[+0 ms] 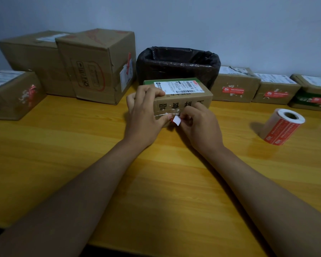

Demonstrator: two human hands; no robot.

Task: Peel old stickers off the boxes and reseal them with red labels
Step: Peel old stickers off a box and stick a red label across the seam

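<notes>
The left hand [146, 108] clamps the box [182, 97] steady at mid-surface [82, 154] so the right hand [198, 125] can pinch the half-lifted sticker [176, 120] (white backing showing) and pull, probably bound for the lined bin [178, 65] behind.

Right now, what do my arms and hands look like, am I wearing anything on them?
Both arms are bare from the hands to the bottom edge of the picture: no sleeves show. The left hand and the right hand wear no gloves, and no watch, bracelet or ring shows on the sides facing the camera. The light is dim, so fine marks would be hard to make out.
</notes>
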